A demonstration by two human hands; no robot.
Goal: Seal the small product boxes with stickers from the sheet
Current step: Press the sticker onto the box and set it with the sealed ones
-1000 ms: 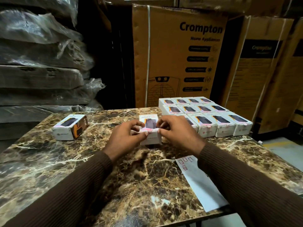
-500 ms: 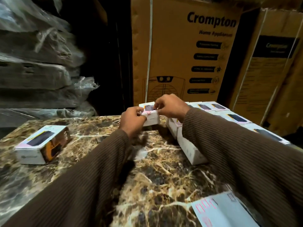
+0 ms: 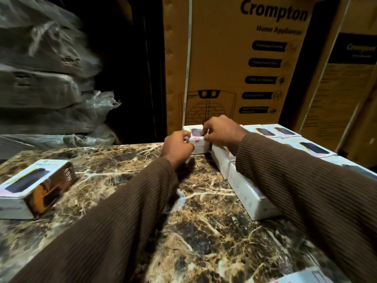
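Both hands' grip pinching small white box (image 3: 199,140), left hand (image 3: 177,147), right hand (image 3: 221,133), pink sticker (image 3: 196,138) on its edge

head | worn | faces forward-down; near table (image 3: 204,221)

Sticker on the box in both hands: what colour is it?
Pink. The sticker wraps over the near top edge of the white box; head view shows it.

Both arms wear brown ribbed knit sleeves (image 3: 114,217).
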